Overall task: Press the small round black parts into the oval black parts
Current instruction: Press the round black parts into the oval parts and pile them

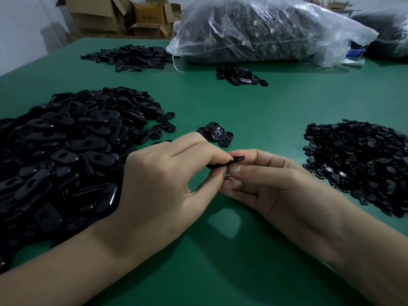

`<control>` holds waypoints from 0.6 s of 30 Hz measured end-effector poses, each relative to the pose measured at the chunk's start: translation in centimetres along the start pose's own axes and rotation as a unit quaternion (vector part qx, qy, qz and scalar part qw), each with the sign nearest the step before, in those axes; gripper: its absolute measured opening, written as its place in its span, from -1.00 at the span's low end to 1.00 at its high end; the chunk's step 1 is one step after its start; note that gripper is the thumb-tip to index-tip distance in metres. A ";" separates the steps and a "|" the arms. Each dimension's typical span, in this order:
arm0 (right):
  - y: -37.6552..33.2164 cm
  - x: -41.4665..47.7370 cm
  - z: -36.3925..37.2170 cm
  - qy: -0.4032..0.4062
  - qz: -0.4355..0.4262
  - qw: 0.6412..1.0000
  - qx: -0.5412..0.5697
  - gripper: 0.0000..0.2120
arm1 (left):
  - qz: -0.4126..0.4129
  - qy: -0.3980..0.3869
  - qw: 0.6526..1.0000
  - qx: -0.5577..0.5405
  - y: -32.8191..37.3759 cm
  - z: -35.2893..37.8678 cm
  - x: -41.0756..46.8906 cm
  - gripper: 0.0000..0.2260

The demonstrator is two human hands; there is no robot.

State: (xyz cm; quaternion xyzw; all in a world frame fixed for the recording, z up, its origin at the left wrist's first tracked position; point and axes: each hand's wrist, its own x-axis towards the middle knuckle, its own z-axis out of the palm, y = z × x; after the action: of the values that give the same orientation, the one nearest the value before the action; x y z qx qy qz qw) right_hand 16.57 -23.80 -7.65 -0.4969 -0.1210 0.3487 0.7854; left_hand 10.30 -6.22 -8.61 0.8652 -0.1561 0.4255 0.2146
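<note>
Both hands meet over the green table (254, 111), holding one oval black part (237, 159) edge-on between them. My left hand (167, 175) pinches its left end with curled fingers and thumb. My right hand (271, 180) grips the right end, thumb on top. Whether a small round part sits in it is hidden by the fingers. A big heap of oval black parts (66, 151) lies at the left. A heap of small round black parts (362, 164) lies at the right. Several oval parts (217, 133) lie just beyond my hands.
A clear plastic bag full of dark parts (265, 29) lies at the back, with a second bag (393, 29) to its right. Two smaller piles of black parts (130, 57) (240, 75) sit in front of it. Cardboard boxes (123, 16) stand behind the table.
</note>
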 end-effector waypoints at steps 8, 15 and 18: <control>0.5 0.1 0.3 0.055 -0.078 0.992 -0.085 -0.77 | -0.127 -0.020 0.988 -0.087 -0.1 0.7 0.3 -0.95; -0.5 0.7 -0.8 0.099 -0.144 0.950 -0.260 -0.93 | -0.280 -0.067 0.934 -0.211 -0.7 1.1 0.4 -0.81; -0.6 1.1 -1.3 0.107 -0.097 0.970 -0.193 -0.90 | -0.286 -0.073 0.935 -0.197 -0.9 1.1 0.4 -0.78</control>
State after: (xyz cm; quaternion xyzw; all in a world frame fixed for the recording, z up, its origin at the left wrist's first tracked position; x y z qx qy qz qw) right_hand 18.34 -24.15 -7.88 -0.6595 -0.1492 0.1855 0.7130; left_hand 11.66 -6.04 -9.04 0.8421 0.0023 0.2422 0.4819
